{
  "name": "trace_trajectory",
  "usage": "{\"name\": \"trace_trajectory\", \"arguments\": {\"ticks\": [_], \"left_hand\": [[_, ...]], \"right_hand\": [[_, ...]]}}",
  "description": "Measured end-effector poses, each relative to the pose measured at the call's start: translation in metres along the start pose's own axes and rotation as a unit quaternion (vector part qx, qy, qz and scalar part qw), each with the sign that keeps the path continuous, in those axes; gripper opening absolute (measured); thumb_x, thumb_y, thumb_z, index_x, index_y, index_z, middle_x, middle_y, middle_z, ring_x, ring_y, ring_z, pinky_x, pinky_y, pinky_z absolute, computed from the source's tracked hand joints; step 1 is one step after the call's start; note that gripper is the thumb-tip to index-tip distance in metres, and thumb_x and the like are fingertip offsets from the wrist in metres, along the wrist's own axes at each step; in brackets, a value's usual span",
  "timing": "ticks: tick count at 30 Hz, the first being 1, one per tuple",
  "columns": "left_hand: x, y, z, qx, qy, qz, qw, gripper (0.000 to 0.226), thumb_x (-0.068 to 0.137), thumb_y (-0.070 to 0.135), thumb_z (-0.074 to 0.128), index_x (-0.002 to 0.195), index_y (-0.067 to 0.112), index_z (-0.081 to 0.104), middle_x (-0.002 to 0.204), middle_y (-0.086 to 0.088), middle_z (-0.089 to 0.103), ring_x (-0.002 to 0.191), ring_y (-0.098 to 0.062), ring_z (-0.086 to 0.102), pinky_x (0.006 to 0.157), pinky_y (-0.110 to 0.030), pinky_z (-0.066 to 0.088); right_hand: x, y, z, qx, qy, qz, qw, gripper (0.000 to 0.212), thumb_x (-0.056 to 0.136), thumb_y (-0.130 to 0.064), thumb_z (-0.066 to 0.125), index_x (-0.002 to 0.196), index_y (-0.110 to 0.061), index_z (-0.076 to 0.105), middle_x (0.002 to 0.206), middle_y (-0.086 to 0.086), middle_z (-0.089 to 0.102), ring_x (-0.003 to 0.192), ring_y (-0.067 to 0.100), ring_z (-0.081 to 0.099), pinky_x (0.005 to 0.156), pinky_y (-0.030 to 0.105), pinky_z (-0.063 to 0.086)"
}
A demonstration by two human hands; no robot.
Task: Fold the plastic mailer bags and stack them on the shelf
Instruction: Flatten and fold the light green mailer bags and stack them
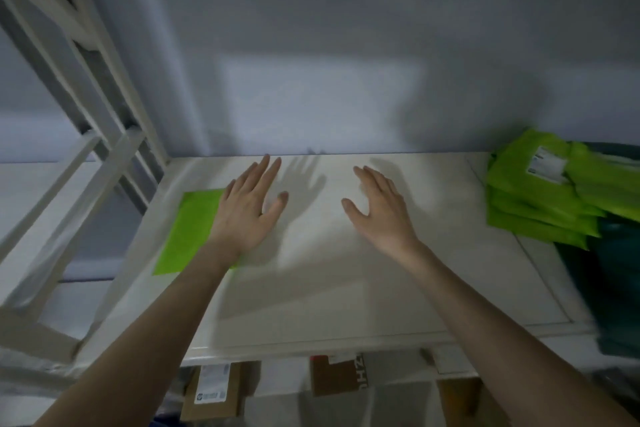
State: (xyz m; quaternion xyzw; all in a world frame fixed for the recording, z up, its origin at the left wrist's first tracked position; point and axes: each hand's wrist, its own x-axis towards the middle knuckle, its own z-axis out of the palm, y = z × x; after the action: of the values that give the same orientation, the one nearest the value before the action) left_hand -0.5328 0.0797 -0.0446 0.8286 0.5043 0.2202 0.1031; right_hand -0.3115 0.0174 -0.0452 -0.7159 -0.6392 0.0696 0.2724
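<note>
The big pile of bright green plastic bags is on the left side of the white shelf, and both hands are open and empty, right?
Not quite. The head view shows the pile of bright green plastic mailer bags on the right side of the white shelf; only one flat green bag lies on the left. The left hand and right hand are open and empty.

A flat mailer bag (188,232) lies at the left end of the shelf (346,288), partly under the left hand (247,208). The right hand (377,208) is over the shelf's middle. A pile of mailer bags (540,198) sits at the right end. Cardboard boxes (214,388) stand below the shelf's front edge.
</note>
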Motion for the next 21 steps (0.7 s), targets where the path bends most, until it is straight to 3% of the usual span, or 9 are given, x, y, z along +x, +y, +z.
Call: {"name": "trace_trajectory", "arguments": {"ticks": [6, 10, 13, 17, 21], "left_hand": [[0.031, 0.097, 0.044, -0.055, -0.045, 0.082, 0.994, 0.077, 0.079, 0.066, 0.012, 0.148, 0.033, 0.019, 0.156, 0.009, 0.018, 0.144, -0.011, 0.015, 0.116, -0.037, 0.016], [0.042, 0.162, 0.069, -0.073, -0.073, 0.134, 0.986, 0.073, 0.082, 0.064, 0.016, 0.148, 0.033, 0.019, 0.157, 0.007, 0.017, 0.144, -0.013, 0.016, 0.117, -0.037, 0.015], [0.050, 0.208, 0.085, -0.082, -0.089, 0.159, 0.980, 0.068, 0.085, 0.058, 0.021, 0.148, 0.034, 0.019, 0.157, 0.009, 0.015, 0.144, -0.012, 0.013, 0.117, -0.034, 0.012], [0.061, 0.264, 0.109, -0.094, -0.096, 0.179, 0.975, 0.081, 0.074, 0.067, 0.011, 0.148, 0.034, 0.020, 0.157, 0.008, 0.016, 0.144, -0.012, 0.015, 0.117, -0.034, 0.015], [0.069, 0.304, 0.134, -0.104, -0.102, 0.192, 0.971, 0.080, 0.077, 0.067, 0.015, 0.148, 0.032, 0.019, 0.157, 0.006, 0.018, 0.144, -0.013, 0.016, 0.117, -0.034, 0.016]], "right_hand": [[-0.027, 0.081, -0.078, -0.029, 0.096, 0.085, 0.991, 0.061, 0.083, -0.037, 0.059, 0.135, -0.008, 0.047, 0.140, 0.011, 0.047, 0.128, 0.032, 0.043, 0.103, 0.041, 0.036], [-0.049, 0.126, -0.124, -0.034, 0.117, 0.121, 0.985, 0.057, 0.086, -0.029, 0.062, 0.135, -0.006, 0.045, 0.139, 0.012, 0.047, 0.128, 0.029, 0.040, 0.104, 0.036, 0.031], [-0.064, 0.158, -0.152, -0.059, 0.130, 0.127, 0.982, 0.060, 0.084, -0.037, 0.055, 0.134, -0.007, 0.045, 0.135, 0.011, 0.049, 0.125, 0.030, 0.043, 0.102, 0.040, 0.037], [-0.080, 0.199, -0.184, -0.074, 0.147, 0.143, 0.976, 0.053, 0.085, -0.025, 0.063, 0.133, -0.010, 0.045, 0.133, 0.010, 0.050, 0.123, 0.028, 0.043, 0.098, 0.038, 0.037], [-0.089, 0.237, -0.208, -0.088, 0.138, 0.172, 0.972, 0.056, 0.087, -0.027, 0.061, 0.137, -0.008, 0.041, 0.139, 0.010, 0.045, 0.126, 0.028, 0.040, 0.101, 0.039, 0.035]]}}
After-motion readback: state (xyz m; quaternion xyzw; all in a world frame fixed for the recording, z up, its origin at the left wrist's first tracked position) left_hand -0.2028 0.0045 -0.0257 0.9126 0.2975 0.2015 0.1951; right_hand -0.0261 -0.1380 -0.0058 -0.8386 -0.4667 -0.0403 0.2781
